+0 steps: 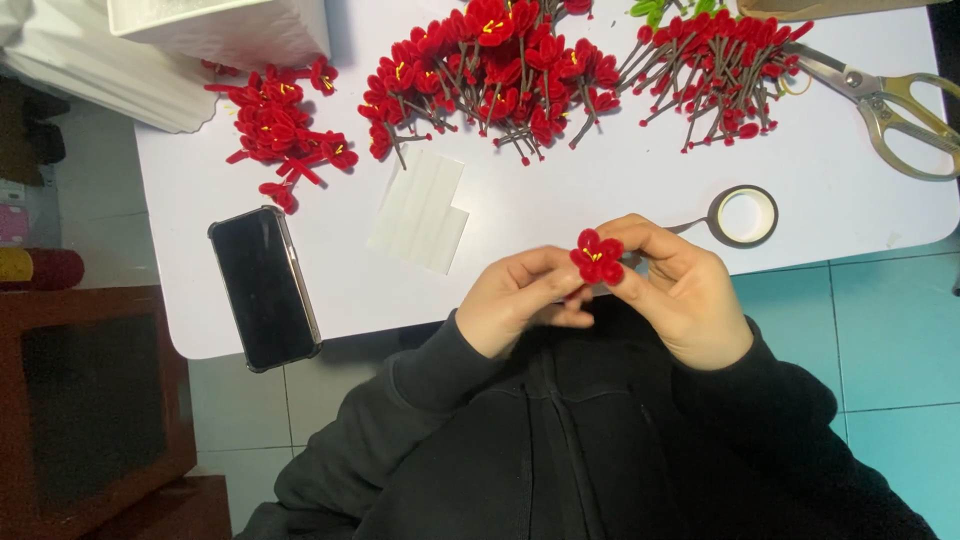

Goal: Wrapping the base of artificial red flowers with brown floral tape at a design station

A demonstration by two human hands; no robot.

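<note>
Held between both hands at the near edge of the worktop [560, 215]: one small red flower [597, 257] with a yellow centre. Left hand [522, 300] pinching beneath the bloom, right hand [678, 290] closed on it from the other side, fingertips meeting around it, just over the dark-sleeved lap.

Just beyond the right hand, one roll of tape [745, 215], a short tail pulled loose toward the fingers. Beside the left hand, one white sheet of backing paper [420, 210], and further left one black phone [265, 288], overhanging the worktop's near edge.

Along the far side, three heaps of red flowers: a small loose pile [280, 125] at left, a large stemmed pile [490, 70] in the middle, a pile of buds on stems [715, 70] at right. One pair of gold-handled scissors [880, 100] at the right edge. One white box [225, 25] at the far left corner.

Open white surface between heaps and hands; teal floor tiles [890, 330] below.
</note>
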